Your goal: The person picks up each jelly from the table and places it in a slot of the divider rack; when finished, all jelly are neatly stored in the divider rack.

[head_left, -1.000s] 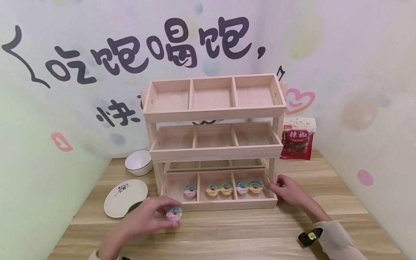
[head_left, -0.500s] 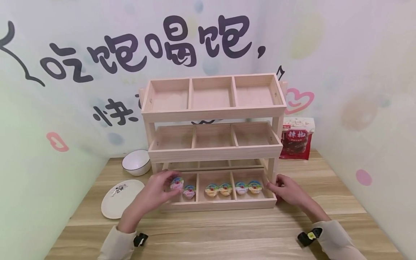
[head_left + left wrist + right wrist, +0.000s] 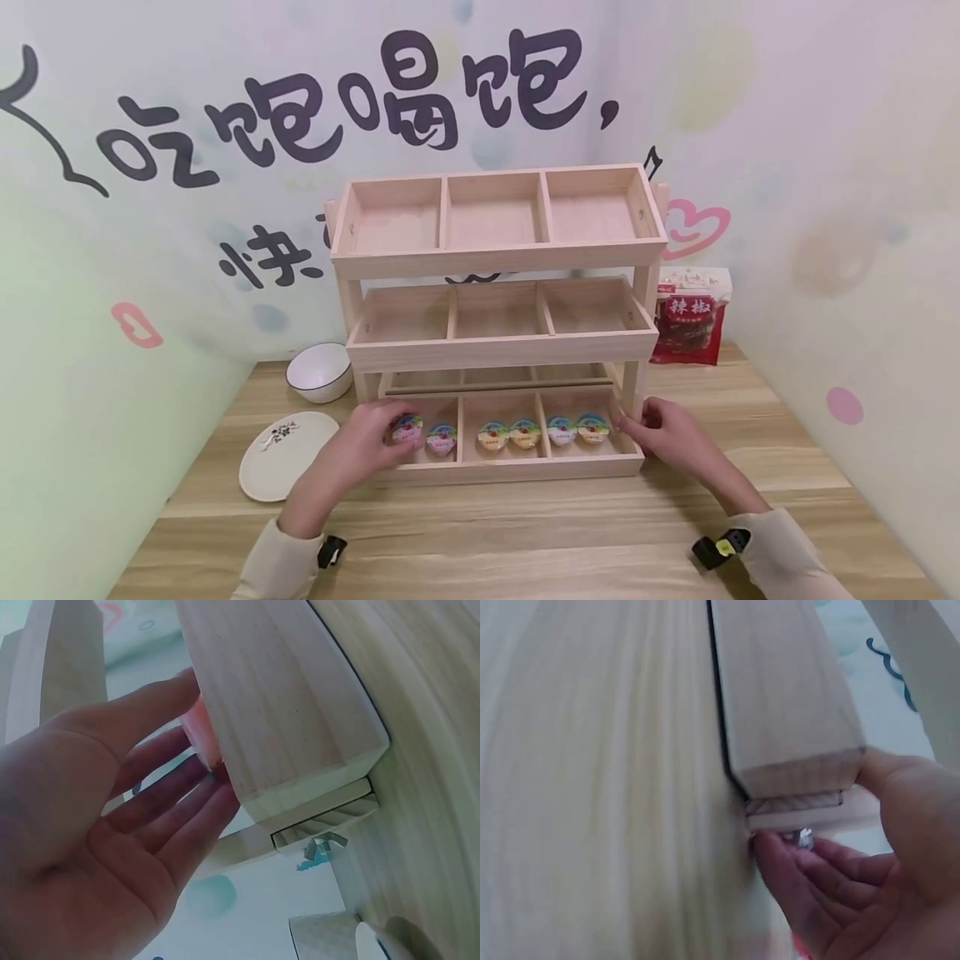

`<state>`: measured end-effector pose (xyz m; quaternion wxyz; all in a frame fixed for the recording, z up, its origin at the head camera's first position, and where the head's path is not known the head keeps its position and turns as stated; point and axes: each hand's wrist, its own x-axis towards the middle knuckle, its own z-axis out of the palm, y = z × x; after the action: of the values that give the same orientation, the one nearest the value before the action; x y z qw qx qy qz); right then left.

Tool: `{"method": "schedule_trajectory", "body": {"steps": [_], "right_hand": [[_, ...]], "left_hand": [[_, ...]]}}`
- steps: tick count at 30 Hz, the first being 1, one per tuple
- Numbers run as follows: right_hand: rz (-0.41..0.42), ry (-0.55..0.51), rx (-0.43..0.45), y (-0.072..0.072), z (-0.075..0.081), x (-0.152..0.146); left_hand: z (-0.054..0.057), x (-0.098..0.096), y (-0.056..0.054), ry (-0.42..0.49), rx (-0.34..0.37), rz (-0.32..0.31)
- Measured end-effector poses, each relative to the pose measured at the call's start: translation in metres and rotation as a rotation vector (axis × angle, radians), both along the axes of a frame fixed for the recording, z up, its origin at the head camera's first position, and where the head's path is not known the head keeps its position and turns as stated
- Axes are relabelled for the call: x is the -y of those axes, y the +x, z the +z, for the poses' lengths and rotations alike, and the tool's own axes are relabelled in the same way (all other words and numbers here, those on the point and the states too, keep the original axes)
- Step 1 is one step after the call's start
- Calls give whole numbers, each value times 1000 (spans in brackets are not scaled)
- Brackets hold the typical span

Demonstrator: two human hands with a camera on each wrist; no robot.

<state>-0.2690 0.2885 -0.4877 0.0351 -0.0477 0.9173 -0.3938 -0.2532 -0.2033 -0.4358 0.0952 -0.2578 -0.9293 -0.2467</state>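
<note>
My left hand (image 3: 366, 443) reaches into the left compartment of the bottom wooden tray (image 3: 510, 475) and holds a small jelly cup (image 3: 407, 428) with a pink printed lid. In the left wrist view its pinkish side (image 3: 199, 724) shows between thumb and fingers, behind the tray's front board. A second pink jelly cup (image 3: 442, 439) lies just to its right. The middle compartment bears two yellow-orange jelly cups (image 3: 493, 436), and the right one a pale cup (image 3: 561, 430) and an orange one (image 3: 592, 429). My right hand (image 3: 678, 440) grips the tray's right end, thumb at the rim, fingers outside.
Two more three-compartment trays rise above on the wooden rack (image 3: 498, 262). Left of it stand a white bowl (image 3: 318, 372) and a white plate (image 3: 288, 458). A red bag with a chili label (image 3: 686, 321) leans behind the right side. Walls close in the table (image 3: 525, 542).
My left hand has carried the pink jelly cup from in front of the tray up over its rim and down into the left compartment. The right hand stays at the tray's end.
</note>
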Motion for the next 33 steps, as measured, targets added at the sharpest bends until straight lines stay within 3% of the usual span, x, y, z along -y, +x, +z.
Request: {"method": "schedule_trajectory", "body": {"steps": [10, 17, 22, 27, 33], "right_hand": [[25, 47, -42, 10, 11, 6], [21, 61, -50, 10, 10, 9], [15, 60, -54, 10, 10, 11], [15, 50, -47, 10, 9, 11], [14, 49, -42, 10, 11, 10]], "left_hand": [[-5, 1, -2, -53, 3, 14], [-6, 1, -3, -144, 38, 0], [-5, 5, -3, -126, 17, -70], [-3, 11, -6, -83, 67, -166], [-1, 12, -6, -101, 91, -190]]}}
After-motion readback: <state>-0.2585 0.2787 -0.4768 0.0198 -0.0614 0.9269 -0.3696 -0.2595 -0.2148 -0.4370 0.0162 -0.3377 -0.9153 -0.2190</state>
